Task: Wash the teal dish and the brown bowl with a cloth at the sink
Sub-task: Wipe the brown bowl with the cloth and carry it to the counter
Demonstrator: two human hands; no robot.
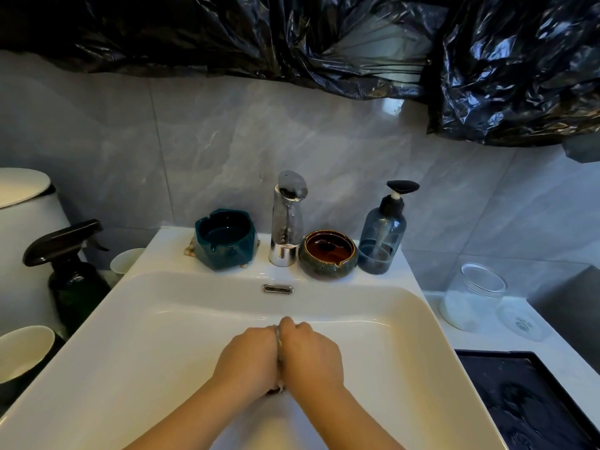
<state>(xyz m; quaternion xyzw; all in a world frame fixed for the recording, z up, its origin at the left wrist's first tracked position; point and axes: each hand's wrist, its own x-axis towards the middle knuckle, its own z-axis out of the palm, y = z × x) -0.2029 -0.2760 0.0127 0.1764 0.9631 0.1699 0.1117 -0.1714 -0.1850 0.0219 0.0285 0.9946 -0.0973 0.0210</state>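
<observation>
Porcelain, white and glossy, makes up the sink (130, 319), a wide rectangular basin with rounded corners and a chrome overflow slot (277, 289) in its back wall. On the back ledge the teal dish (224, 238) stands left of the faucet (287, 219). It is a chunky, faceted, glazed piece with notches cut into its rim. The brown bowl (328, 254) sits just right of the faucet, round and low, with a speckled outside, a shiny amber inside and a small spout on its rim. The faucet is a tall chrome cylinder with a flat lever on top. A smoky translucent pump bottle (383, 235) stands at the ledge's right end, touching or nearly touching the bowl.

My left hand (248, 358) and right hand (311, 355) are over the middle of the basin, near its front edge. Both are curled into fists and pressed knuckle to knuckle. Between them I squeeze the cloth (278, 341), of which only a thin grey wet strip shows along the seam.

Both dishes stay on the ledge, well apart from my hands, beyond the basin's back wall. The dish is ahead to the left, the bowl ahead and slightly right.
</observation>
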